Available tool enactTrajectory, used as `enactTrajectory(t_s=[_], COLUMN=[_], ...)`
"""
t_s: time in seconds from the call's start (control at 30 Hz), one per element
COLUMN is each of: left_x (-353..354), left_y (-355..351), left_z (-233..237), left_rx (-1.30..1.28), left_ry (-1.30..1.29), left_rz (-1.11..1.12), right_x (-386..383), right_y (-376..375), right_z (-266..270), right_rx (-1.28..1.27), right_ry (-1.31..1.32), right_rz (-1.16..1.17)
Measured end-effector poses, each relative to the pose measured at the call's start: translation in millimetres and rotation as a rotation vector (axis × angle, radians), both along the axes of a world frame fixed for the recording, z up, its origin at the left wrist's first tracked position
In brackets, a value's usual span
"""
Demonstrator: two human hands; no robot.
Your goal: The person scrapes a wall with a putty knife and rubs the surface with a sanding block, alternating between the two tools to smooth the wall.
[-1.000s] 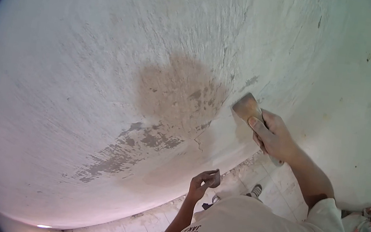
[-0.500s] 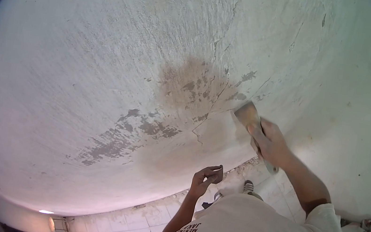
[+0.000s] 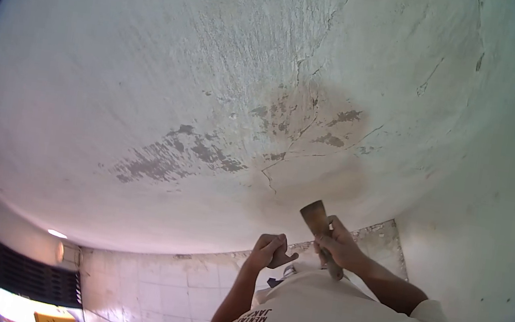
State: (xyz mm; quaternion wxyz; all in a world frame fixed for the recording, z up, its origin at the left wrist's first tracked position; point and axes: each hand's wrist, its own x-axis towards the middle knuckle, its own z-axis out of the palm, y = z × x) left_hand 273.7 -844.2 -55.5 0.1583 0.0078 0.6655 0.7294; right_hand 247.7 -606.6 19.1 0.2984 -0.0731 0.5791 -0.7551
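Note:
My right hand (image 3: 341, 246) is closed around the handle of a putty knife (image 3: 315, 216). Its broad, stained blade points up and left, in front of the lower wall and seemingly apart from it. To the left, my left hand (image 3: 267, 252) is closed at chest height. A small, flat grey-brown piece (image 3: 284, 259) shows at its fingers, too indistinct to name. The white wall (image 3: 118, 75) has cracks, a brownish damp-looking stain (image 3: 338, 175) and patches of flaked paint (image 3: 162, 161).
White tiles (image 3: 187, 286) with a dirty, broken edge run along the wall's foot. At lower left are a dark slatted panel (image 3: 19, 266), a yellow object (image 3: 56, 321) and a small lit lamp (image 3: 57, 234). Another wall (image 3: 489, 246) stands on the right.
My right hand has brought the putty knife down and left from the stained wall, closer to my left hand. My left hand has turned slightly, and the view has shifted.

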Motion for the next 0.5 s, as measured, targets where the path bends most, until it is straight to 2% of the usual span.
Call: enactTrajectory(t_s=[0.03,0.17,0.27,0.4,0.43,0.5], left_x=[-3,-6,-17,-15,-14,-10], left_y=[9,44,54,65,66,63], left_z=[7,53,34,27,22,19], left_rx=[0.11,0.284,0.186,0.105,0.165,0.221], left_ry=[0.133,0.113,0.151,0.178,0.212,0.216], left_rz=[-0.009,0.079,0.171,0.297,0.367,0.338], right_x=[1,5,5,6,5,2], right_y=[4,28,48,81,90,105], right_z=[-6,-14,8,5,4,4], right_rx=[-0.012,0.053,0.312,0.34,0.348,0.345], right_ry=[-0.01,0.068,0.129,0.22,0.237,0.247], right_rz=[0.041,0.237,0.39,0.463,0.47,0.484])
